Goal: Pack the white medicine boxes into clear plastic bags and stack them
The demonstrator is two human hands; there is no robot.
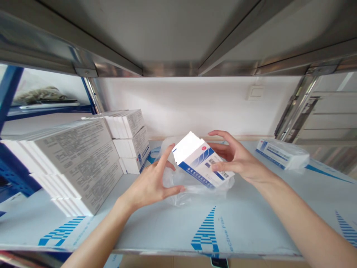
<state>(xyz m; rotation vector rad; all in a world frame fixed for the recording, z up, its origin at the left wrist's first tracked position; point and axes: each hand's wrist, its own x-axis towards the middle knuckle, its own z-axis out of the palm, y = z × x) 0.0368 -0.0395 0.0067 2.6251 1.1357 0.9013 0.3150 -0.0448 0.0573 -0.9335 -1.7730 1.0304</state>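
Currently held: a white carton with blue bands [199, 163], tilted, with one corner up, above the middle of the shelf.
Right hand [237, 158]: grasping the carton, thumb across its printed face, other fingers curled behind it.
Left hand [150, 186]: not clenched; fingers [167, 150] spread, the index tip against the carton's left edge, the lowest fingertip on the plastic.
Plastic: a crumpled clear bag [175, 197] around the carton's lower end, between both hands.
Shelf: metal, covered in blue-printed protective film [206, 238].
Left of the hands: 2 stacks of white cartons [75, 163], [129, 137], printed sides showing.
Right of the hands: 1 carton in clear wrap [281, 154], lying on the shelf, well apart from the right hand.
Behind: a white wall with a switch plate [255, 92].
Above: the underside of a steel shelf [156, 33].
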